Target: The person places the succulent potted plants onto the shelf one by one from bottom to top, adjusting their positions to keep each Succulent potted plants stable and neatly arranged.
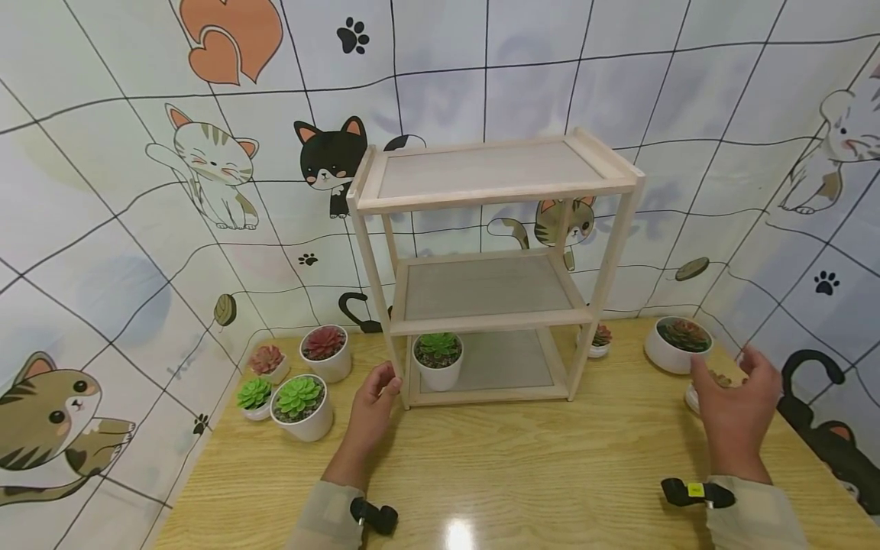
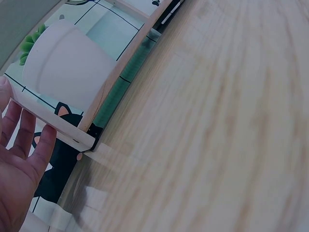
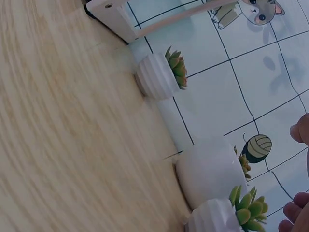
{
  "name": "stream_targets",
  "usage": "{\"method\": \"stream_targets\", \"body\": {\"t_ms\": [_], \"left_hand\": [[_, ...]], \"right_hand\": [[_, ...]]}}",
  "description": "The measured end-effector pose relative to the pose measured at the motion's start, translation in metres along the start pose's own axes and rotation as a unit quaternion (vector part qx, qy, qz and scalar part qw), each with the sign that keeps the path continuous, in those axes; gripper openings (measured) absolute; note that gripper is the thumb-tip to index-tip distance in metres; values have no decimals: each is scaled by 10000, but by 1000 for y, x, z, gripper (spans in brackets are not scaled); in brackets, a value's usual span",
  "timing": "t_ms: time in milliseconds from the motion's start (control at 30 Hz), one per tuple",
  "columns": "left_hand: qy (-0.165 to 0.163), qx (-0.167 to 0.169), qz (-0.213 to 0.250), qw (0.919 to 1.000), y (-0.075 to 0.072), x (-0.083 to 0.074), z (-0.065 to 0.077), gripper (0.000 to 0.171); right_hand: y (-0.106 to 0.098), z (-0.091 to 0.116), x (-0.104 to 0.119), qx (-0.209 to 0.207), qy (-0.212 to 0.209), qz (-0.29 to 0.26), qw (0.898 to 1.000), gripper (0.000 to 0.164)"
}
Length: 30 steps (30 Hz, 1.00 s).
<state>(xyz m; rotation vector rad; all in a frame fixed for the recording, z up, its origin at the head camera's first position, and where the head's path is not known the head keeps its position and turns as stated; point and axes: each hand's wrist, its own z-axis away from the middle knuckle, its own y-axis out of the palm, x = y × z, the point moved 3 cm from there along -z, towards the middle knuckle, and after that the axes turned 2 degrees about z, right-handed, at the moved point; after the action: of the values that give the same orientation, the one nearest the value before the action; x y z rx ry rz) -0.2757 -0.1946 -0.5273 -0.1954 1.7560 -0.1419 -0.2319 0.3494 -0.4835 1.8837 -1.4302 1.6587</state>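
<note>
A three-tier wooden shelf (image 1: 491,321) stands against the wall, with a green succulent in a white pot (image 1: 438,365) on the left of its bottom tier. My left hand (image 1: 374,405) is at the shelf's left front leg, holding it low down between thumb and fingers; the left wrist view shows the fingertips (image 2: 47,133) at the leg. On the right, my right hand (image 1: 739,405) hovers with thumb and fingers spread over a small potted succulent (image 3: 217,217), which it partly hides in the head view. Behind that sits a wide white pot with a reddish-green succulent (image 1: 677,351).
Left of the shelf, several potted succulents cluster: a large green one (image 1: 302,412), a small green one (image 1: 254,397), a dark red one (image 1: 326,359) and a pink one (image 1: 268,363). Another small ribbed pot (image 3: 157,77) stands by the shelf's right side. Cat-print walls enclose the wooden table (image 1: 509,473).
</note>
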Motion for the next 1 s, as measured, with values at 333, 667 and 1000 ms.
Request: {"method": "stream_targets", "body": {"t_ms": [333,667,1000], "left_hand": [[-89,-7,-22,10000,0,0,0,34],[-48,-4,97,9999,0,-3,1,36],[-46,62,133,9999,1,-1,1,39]], "right_hand": [[1,-4,-21,464,754,177,9959,81],[7,-6,-44,737,1195,-143,9900,87],[15,-3,-53,1128,1348,149,9843,96]]}}
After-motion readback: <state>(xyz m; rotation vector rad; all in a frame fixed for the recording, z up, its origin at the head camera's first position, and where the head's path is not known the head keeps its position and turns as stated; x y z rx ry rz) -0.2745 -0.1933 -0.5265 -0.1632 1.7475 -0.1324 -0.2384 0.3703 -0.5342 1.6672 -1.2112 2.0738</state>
